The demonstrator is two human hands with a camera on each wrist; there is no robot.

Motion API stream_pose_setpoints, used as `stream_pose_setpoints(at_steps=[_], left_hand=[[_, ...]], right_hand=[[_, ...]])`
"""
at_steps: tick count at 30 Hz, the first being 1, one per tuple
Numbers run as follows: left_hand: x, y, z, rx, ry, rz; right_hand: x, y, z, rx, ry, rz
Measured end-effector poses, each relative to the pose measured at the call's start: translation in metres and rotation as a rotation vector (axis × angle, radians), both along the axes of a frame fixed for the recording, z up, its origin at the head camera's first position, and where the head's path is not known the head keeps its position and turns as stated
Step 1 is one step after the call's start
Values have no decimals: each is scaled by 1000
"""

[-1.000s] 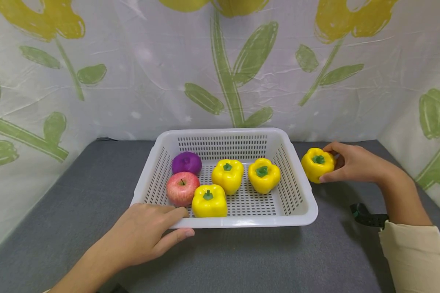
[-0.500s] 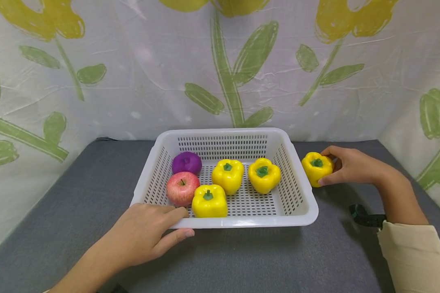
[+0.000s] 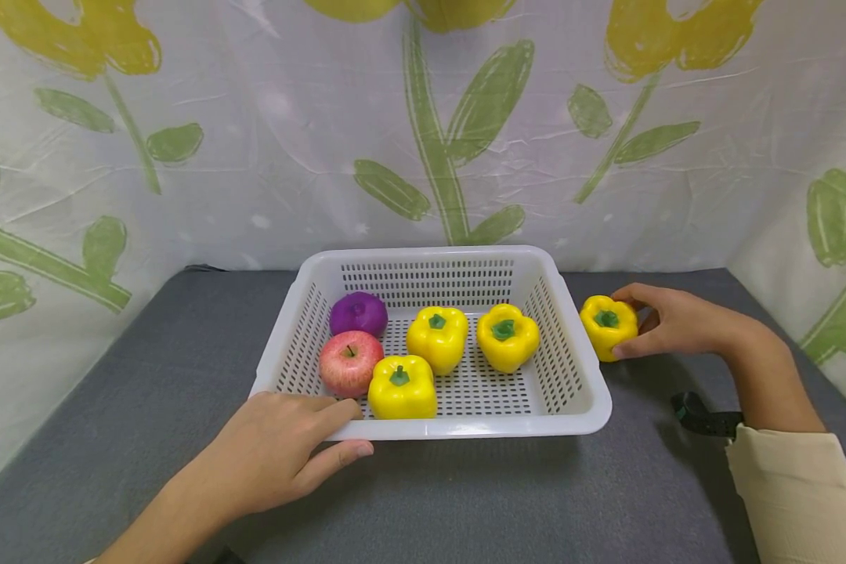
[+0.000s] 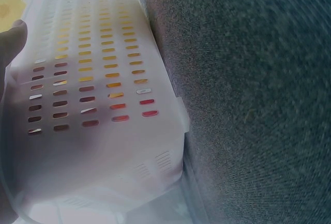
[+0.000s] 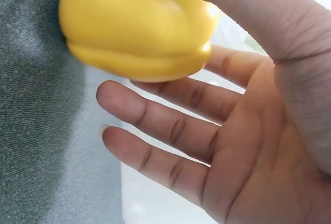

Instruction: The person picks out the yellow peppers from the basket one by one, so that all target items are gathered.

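In the head view, my left hand [image 3: 278,446] holds the near rim of a white plastic basket [image 3: 515,426], thumb outside and fingers over the edge. My right hand [image 3: 687,321] pinches a yellow bell pepper [image 3: 596,335] just right of the basket. The right wrist view has that bell pepper [image 5: 134,27] against the grey cloth, the thumb on one side and the lower fingers extended free. Inside the basket are three more yellow bell peppers [image 3: 439,348], a red apple [image 3: 351,364] and a round purple vegetable [image 3: 359,315] whose kind I cannot tell.
Grey cloth [image 3: 465,501] covers the table on all sides of the basket. A white curtain with printed flowers [image 3: 289,157] closes off the back and sides. Beside the right wrist a black strap with a small device [image 3: 708,417] sticks out.
My right hand and the bell pepper in it have shifted slightly toward me and to the left. The left hand, the basket and its contents stay in place.
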State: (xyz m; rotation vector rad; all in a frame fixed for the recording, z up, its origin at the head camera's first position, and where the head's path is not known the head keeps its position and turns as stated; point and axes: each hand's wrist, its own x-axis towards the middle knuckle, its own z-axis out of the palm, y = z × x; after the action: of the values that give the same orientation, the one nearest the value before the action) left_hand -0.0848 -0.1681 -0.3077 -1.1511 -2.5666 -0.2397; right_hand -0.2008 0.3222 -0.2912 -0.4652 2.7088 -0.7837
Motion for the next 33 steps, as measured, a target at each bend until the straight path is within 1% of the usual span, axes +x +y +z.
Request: stream_pose_setpoints(at_steps=[3, 8, 12, 14, 17, 22, 27, 29, 33], left_hand=[[0, 0, 0, 3, 0, 0], [0, 1, 0, 11, 4, -6], [1, 1, -1, 11, 4, -6], [1, 1, 0, 12, 1, -5], [1, 1, 0, 16, 6, -7], [0, 1, -1, 17, 17, -9], [0, 0, -1, 6, 10, -4], [0, 1, -1, 6, 5, -4], [0, 0, 0, 10, 7, -4]], right_hand=[[1, 0, 2, -1, -10, 1], [4, 2, 6, 29, -29, -11], [9, 2, 13, 50, -3, -17], [11, 1, 17, 70, 33, -14], [15, -2, 24, 75, 116, 7], [21, -14, 35, -7, 273, 88], [25, -38, 40, -68, 436, 174], [27, -50, 41, -68, 460, 186], [31, -73, 42, -60, 415, 182]])
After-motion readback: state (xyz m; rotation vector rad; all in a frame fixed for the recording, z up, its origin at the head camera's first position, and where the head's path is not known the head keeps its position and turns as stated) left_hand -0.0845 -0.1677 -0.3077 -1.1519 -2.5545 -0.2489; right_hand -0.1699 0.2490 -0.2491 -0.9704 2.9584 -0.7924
